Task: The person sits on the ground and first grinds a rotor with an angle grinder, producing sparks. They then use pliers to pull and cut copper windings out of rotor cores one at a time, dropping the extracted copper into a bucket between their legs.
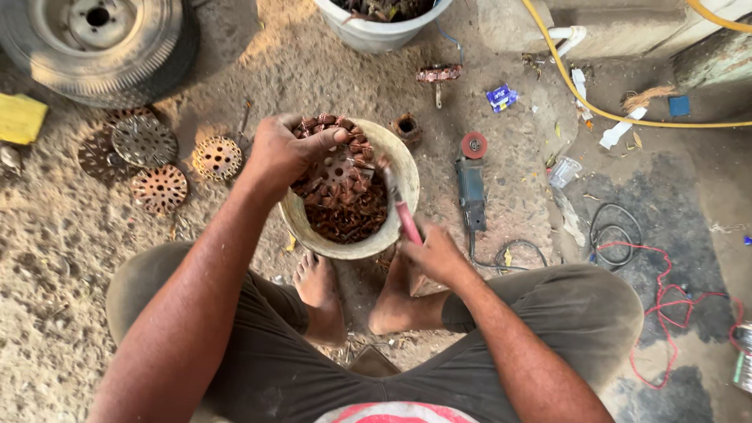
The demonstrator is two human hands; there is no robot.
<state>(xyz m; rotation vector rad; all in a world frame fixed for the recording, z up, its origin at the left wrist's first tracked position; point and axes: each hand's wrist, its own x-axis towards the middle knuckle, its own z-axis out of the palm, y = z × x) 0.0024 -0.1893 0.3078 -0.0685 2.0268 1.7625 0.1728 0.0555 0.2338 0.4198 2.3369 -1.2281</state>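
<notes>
Rotor disc (pixel 333 168), rust-brown, ringed with copper-coloured windings and pierced with holes; held tilted over a pale round tub (pixel 399 168) on the dirt ground, straight ahead of the seated person's bare feet. Left hand (pixel 283 153): clamped over the disc's rim at 9 o'clock, thumb laid across the top edge. Right hand (pixel 435 254): closed around a pink-handled tool (pixel 403 215), tip reaching the disc at its 3 o'clock side. Tub contents: loose reddish-brown copper scrap (pixel 348 219), piled below the disc.

Surroundings, measured from the tub:
- 3 o'clock, near: angle grinder (pixel 471 184), blue-grey body, red wheel, lying flat.
- 9 o'clock: four perforated metal discs (pixel 160 188) on the soil.
- 10 o'clock, well apart: tyre on steel wheel (pixel 98 47).
- 12 o'clock: white bucket (pixel 376 31), partly out of frame.
- 2 o'clock: yellow hose (pixel 595 110).
- 4 o'clock: red wire (pixel 666 298), tangled.
</notes>
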